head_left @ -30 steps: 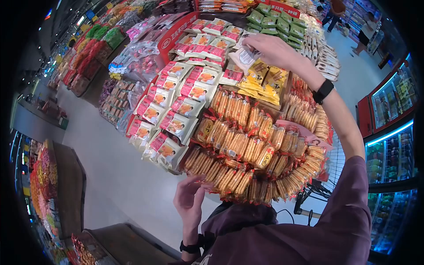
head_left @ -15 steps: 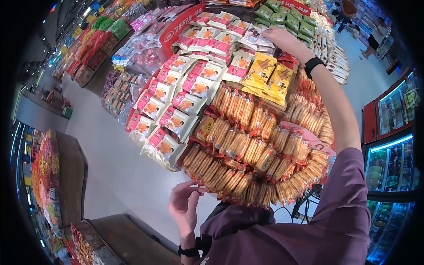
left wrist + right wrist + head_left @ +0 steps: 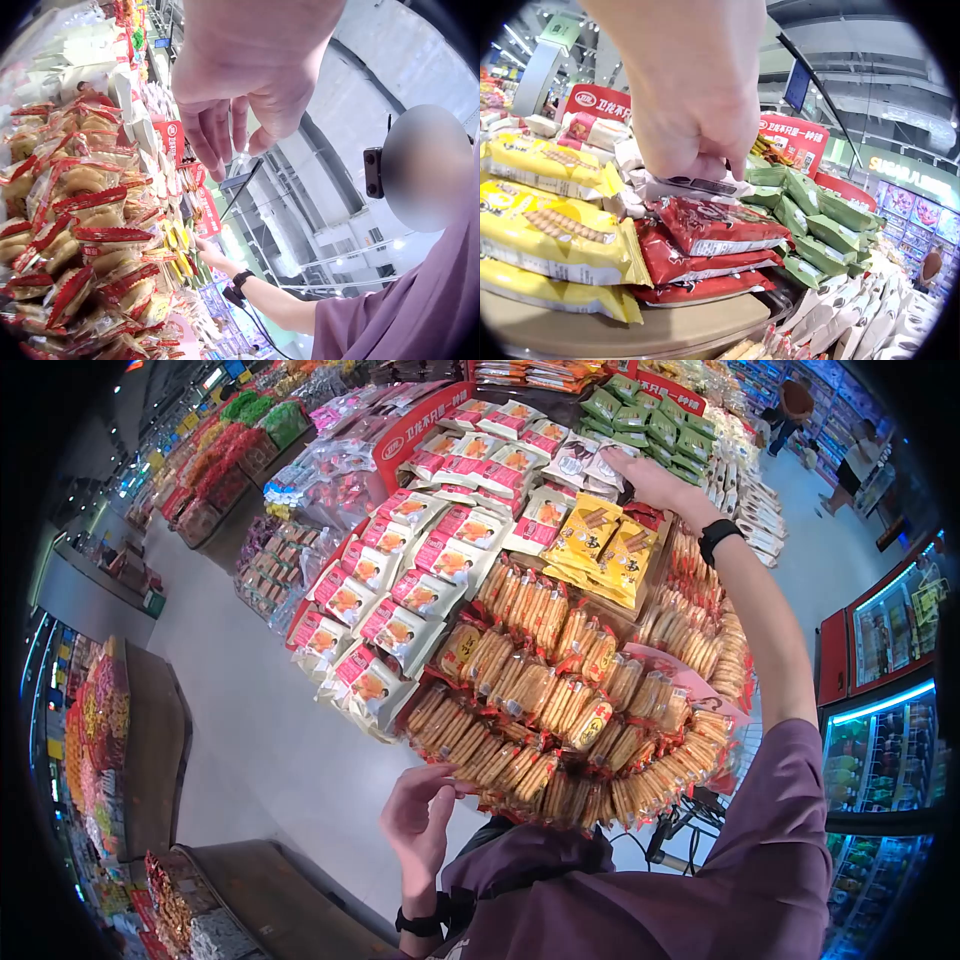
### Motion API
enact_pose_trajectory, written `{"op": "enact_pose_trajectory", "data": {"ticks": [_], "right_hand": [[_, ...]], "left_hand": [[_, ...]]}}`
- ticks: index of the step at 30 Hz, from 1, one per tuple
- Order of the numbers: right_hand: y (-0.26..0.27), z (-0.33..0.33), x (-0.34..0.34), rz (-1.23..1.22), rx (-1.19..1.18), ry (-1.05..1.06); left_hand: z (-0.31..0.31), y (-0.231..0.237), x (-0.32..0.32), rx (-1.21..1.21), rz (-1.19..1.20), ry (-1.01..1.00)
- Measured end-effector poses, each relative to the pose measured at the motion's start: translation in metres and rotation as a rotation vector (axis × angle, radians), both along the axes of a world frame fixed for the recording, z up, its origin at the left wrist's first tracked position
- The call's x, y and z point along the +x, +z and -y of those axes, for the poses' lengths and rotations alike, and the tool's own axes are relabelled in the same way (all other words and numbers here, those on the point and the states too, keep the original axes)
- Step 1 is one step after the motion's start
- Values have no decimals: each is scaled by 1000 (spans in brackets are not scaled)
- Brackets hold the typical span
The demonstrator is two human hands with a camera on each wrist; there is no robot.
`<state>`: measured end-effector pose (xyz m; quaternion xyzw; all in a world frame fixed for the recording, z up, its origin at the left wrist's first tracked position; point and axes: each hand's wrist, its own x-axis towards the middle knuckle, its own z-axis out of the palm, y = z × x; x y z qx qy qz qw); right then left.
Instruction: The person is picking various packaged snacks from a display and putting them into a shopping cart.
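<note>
My right hand (image 3: 655, 482) is at the back of the snack display, its fingers curled at a white snack packet (image 3: 602, 472) with dark print. In the right wrist view the hand (image 3: 694, 112) hides much of that white packet (image 3: 697, 186), just behind a stack of red packets (image 3: 712, 244). Yellow packets with stick-shaped biscuits (image 3: 600, 545) lie nearer to me, and green packets (image 3: 655, 425) are beyond. My left hand (image 3: 418, 815) hangs empty with loosely bent fingers at the display's near left edge, beside the bagged round crackers (image 3: 480, 745).
White-and-pink packets (image 3: 400, 590) fill the display's left side. A red sign (image 3: 420, 430) stands behind them. Lit fridges (image 3: 885, 750) line the right, and a brown counter (image 3: 270, 900) is at lower left. Two people are in the far right aisle.
My right hand has lowered the white packet from above the yellow packets to the pile behind them, and stays there. The left hand has barely moved.
</note>
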<state>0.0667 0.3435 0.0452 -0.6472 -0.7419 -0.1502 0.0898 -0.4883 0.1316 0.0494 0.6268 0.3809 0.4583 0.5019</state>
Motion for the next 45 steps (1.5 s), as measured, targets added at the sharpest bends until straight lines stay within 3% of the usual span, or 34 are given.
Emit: {"op": "enact_pose_trajectory", "data": {"ticks": [4, 7, 8, 11, 15, 20, 22, 24, 29, 32, 39, 45], "right_hand": [[28, 37, -17, -359, 242, -23], [44, 93, -36, -482, 241, -100], [36, 114, -40, -484, 365, 43], [20, 201, -74, -513, 378, -74], [-40, 317, -101, -492, 465, -369], [-135, 446, -122, -729, 530, -805], [-198, 496, -127, -744, 542, -931], [-239, 532, -147, -768, 488, -1036], [-311, 578, -201, -1087, 321, -1254], [-332, 591, -219, -1107, 273, -1127], [-327, 603, -236, -1091, 125, -964], [-319, 598, -242, -966, 113, -832]], "left_hand": [[2, -1, 2, 13, 10, -17], [5, -6, 4, -16, 16, -27], [6, -9, 5, -25, 22, -31], [5, -17, 11, -65, 80, -106], [9, -17, 28, -174, 49, -195], [16, -20, 69, -191, 70, -318], [22, -23, 85, -171, 51, -377], [30, -24, 100, -161, 19, -440], [54, -28, 125, -146, 19, -574], [74, -34, 128, -159, 19, -629], [115, -32, 107, 33, -80, -751], [138, -40, 51, -35, -187, -691]]}}
